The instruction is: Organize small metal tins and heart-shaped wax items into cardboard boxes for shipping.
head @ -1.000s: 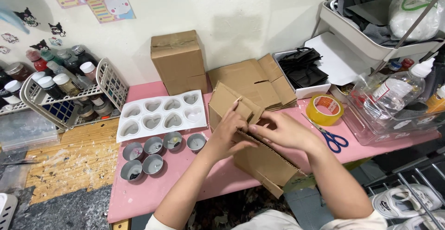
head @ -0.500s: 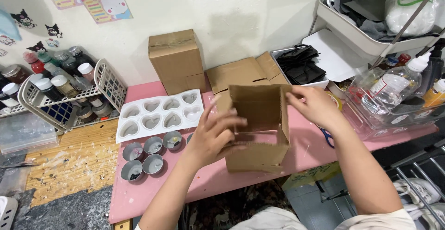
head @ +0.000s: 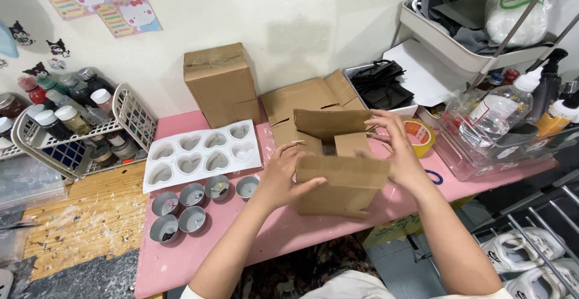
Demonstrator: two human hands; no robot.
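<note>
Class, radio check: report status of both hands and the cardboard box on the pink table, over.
Left hand grips cardboard box side. Right hand on its far flap, flaps open. White heart mould and small tins sit left, apart.
</note>
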